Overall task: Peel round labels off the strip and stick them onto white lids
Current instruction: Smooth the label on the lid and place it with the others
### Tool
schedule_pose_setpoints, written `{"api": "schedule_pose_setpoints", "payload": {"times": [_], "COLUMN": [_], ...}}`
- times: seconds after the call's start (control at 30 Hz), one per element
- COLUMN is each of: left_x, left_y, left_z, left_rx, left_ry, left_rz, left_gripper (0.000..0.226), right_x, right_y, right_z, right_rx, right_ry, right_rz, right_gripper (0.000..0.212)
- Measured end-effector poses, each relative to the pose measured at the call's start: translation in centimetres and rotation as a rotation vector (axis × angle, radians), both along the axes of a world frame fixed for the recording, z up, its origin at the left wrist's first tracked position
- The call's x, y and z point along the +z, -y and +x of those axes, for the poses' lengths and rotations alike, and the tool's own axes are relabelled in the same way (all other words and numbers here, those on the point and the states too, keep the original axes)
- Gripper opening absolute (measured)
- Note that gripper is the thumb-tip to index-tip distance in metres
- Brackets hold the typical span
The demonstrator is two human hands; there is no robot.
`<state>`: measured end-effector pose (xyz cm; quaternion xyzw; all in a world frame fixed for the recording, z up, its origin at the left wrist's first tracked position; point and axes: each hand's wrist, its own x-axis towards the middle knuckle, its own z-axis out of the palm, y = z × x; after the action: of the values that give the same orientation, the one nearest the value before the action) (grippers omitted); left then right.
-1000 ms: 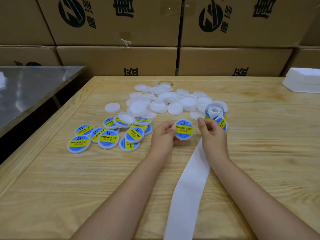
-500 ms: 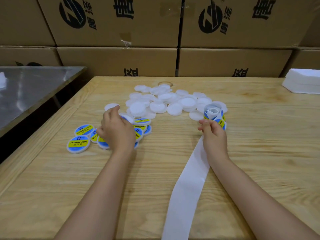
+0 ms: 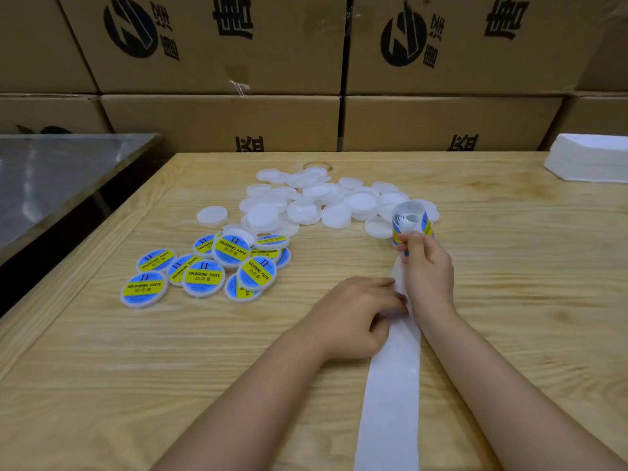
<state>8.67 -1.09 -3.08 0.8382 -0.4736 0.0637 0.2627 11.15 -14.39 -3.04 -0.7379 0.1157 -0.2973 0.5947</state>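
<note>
Lid done, the left hand is back at the strip, grip unclear, while the right hand pinches the roll, ready to peel.

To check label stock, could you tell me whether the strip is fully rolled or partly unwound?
Partly unwound: the right hand pinches the coil, and bare white backing trails flat from it toward the viewer.
</note>
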Motion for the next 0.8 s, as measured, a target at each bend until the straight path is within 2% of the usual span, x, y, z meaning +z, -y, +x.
{"api": "schedule_pose_setpoints", "payload": {"times": [0.1,0.13,0.2,0.3,0.47,0.6,0.8], "left_x": [0.1,0.2,0.5,0.5,0.2,0.1,0.0], "left_y": [-0.5,-0.5,-0.5,-0.5,-0.1,-0.4,-0.3], "left_z": [-0.2,-0.3,-0.5,-0.5,-0.8,-0.5,-0.5], "left_rx": [-0.011,-0.016,-0.004,0.022,-0.003,0.056,0.123], "left_ry": [-0.027,-0.068,-0.179,-0.256,-0.123,-0.038,0.040], "left_rz": [-0.066,-0.092,-0.177,-0.235,-0.148,-0.047,0.003], "left_gripper": [0.027,0.025,0.025,0.033,0.033,0.030,0.022], "right_x": [0.5,0.6,0.4,-0.1,-0.6,-0.3,0.7], "right_y": [1.4,1.6,1.9,2.3,2.5,2.5,2.6], "right_z": [-0.2,-0.2,-0.3,-0.3,0.2,0.0,-0.5], "right_rx": [-0.055,-0.074,-0.131,-0.162,-0.094,-0.066,-0.082], "right_ry": [0.058,0.004,-0.131,-0.226,-0.197,-0.184,-0.112], "right_rz": [-0.617,-0.751,-0.858,-0.869,-0.804,-0.732,-0.749], "right_gripper": [0.031,0.030,0.030,0.033,0.028,0.032,0.035]}}
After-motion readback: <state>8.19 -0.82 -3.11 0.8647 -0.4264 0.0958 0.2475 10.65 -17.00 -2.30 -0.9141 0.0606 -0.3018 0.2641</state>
